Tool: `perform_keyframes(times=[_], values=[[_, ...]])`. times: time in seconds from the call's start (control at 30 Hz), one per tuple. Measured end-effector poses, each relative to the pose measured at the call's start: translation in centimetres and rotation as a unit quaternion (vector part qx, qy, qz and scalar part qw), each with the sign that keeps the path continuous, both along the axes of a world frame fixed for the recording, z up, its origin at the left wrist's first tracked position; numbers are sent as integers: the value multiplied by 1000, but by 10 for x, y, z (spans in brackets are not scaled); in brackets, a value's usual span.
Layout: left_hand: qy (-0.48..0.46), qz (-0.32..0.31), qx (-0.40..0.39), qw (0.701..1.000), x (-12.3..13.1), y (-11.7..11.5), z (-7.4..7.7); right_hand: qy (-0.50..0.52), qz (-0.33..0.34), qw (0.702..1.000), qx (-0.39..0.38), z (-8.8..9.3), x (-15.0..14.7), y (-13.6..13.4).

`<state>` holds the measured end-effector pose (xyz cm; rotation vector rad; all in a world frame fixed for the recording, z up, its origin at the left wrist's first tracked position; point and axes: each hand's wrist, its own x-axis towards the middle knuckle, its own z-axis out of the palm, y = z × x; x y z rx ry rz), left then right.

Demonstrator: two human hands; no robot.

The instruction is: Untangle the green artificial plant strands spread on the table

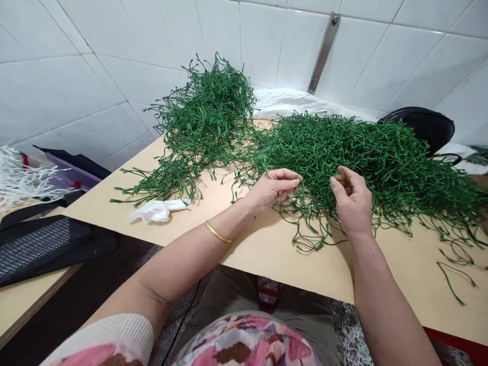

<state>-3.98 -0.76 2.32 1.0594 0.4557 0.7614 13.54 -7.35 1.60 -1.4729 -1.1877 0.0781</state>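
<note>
My left hand (275, 189), with a gold bangle (217, 232) on its wrist, pinches thumb against fingers at the front of the green cords. A thin green cord (266, 163) shows by its knuckles and seems to run into the grip. To the right, my right hand (353, 201) is curled, thumb close to the index finger; what it holds, if anything, is too small to make out. Between and behind both hands lies a large tangled heap of green cords (343, 145) with small knotted ends. A few loose cords (310, 239) trail below the hands on the tabletop.
Another pile of green cords (213, 101) stands at the back left of the wooden table (251, 244). A crumpled white tissue (156, 211) lies near its left edge. A black bag (423, 124) sits behind the heap. White strands (26, 178) and a black mesh item (38, 246) are at left.
</note>
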Motion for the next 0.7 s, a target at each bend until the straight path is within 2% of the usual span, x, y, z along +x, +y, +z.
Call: perform_keyframes(times=[0.07,0.13,0.3,0.4,0.5,0.57,0.7], values=[[27,31,31,999,2,2,-2,-95,-30,995,-10,-2,2,0],[41,48,50,997,3,3,-4,-126,-47,991,11,-3,3,-1],[40,74,73,994,1,9,-8,-64,-81,992,66,0,6,-11],[55,74,88,992,0,8,-7,-93,-88,991,43,0,3,-33],[66,80,111,988,1,3,-4,-194,-45,980,-25,-7,-7,-65],[64,80,104,989,1,0,1,-290,13,952,-94,-15,-16,-84],[12,56,23,998,-6,3,17,-453,105,867,-178,-30,-28,-99]])
